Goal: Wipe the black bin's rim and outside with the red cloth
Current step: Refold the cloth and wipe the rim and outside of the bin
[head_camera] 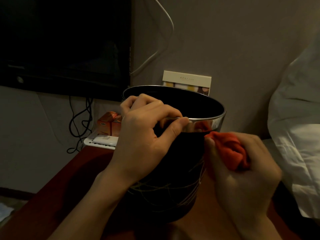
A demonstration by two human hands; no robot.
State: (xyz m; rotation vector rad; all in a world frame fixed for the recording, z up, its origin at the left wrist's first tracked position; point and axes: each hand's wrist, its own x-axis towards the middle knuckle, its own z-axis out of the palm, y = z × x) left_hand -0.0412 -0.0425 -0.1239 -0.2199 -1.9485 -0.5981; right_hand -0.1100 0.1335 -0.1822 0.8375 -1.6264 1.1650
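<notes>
Forearms are coming in from the near edge, both reaching toward the black bin (166, 170), which is standing upright on a reddish-brown table (57, 193), centre of view. Going left to right: far left, a dark TV screen (64, 40) is hanging on the wall with black cables (81, 122) dangling under it; near those, an orange box (109, 125) is sitting by a white tray (100, 142) at the table's far end. Left hand (143, 135) is gripping the bin's shiny rim (207, 121) at the near-left side, fingers curling over into the opening, thumb pressing on the outside of the silver band, steadying the bin. A cream card (187, 82) is leaning on the wall behind the bin. Right hand (242, 167) is clutching the bunched red cloth (230, 149), fingers curled round it, and the cloth is touching the bin's outer wall just below the rim band on the near-right. White bedding (297, 127) is lying far right.

Step in hand, judging: wiping the outside near the rim, right side. How much is already wiped, cannot tell. Next move is probably needing the cloth dragged along the band or down the wall, left hand holding firm or turning the bin to expose the unwiped side.
</notes>
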